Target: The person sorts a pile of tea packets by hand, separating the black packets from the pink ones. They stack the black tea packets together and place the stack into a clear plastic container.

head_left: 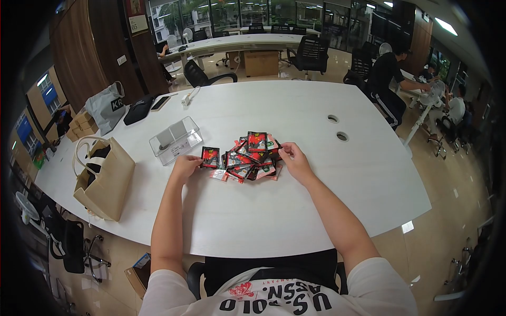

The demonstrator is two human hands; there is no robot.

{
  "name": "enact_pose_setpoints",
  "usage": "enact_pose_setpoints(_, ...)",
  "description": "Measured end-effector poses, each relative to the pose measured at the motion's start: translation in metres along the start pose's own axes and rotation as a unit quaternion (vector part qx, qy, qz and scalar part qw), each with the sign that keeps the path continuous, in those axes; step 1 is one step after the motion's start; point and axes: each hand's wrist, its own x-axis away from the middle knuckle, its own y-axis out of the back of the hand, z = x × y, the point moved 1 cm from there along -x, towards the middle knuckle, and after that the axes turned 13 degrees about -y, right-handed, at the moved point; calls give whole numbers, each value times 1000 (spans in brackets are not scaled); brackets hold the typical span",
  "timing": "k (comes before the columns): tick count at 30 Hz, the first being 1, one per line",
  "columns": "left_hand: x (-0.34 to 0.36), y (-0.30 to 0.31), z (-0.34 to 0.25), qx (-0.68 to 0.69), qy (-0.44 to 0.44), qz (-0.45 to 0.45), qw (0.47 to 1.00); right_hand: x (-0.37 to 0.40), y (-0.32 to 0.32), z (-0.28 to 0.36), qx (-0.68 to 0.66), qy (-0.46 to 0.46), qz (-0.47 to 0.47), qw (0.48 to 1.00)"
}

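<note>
A pile of small black, red and white packets (250, 160) lies on the white table (237, 221) in front of me. My left hand (186, 167) is closed on the edge of a black and red packet (210, 157) at the pile's left side. At the right side of the pile, my right hand (295, 159) has its thumb and fingers pressed together at a dark packet's edge. Another black and red packet (257, 141) lies on top of the pile. Behind my left hand stands a clear plastic box (176, 141).
A cream tote bag (113, 181) stands at the table's left edge. Farther back are a grey bag (107, 108), a black pouch (138, 109), a phone (160, 103) and a white plug (186, 100). Another person (387, 76) sits beyond the table's right side.
</note>
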Motion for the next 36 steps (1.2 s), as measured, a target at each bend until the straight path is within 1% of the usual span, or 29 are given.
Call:
enact_pose_setpoints(7, -8, 4, 14, 24, 0, 6, 1000, 0, 0, 0, 4, 9, -2, 1000)
enact_pose_setpoints(15, 0, 0, 3, -12, -23, -1, 1000, 0, 0, 1, 7, 14, -5, 1000)
enact_pose_setpoints(18, 1, 0, 0, -11, -14, -9, 1000, 0, 0, 1, 8, 11, -4, 1000)
enact_pose_setpoints(21, -3, -4, 9, -12, -39, -17, 999, 1, 0, 2, 9, 11, -6, 1000)
enact_pose_setpoints(24, -4, -5, 12, -8, -46, -17, 999, 0, 0, 1, 6, 5, -3, 1000)
enact_pose_setpoints(27, 0, -4, 3, -14, -19, -14, 1000, 0, 0, 2, 6, 1, -2, 1000)
enact_pose_setpoints(36, -2, -4, 3, -30, -20, -10, 999, -1, 0, -2, -1, 7, 1, 1000)
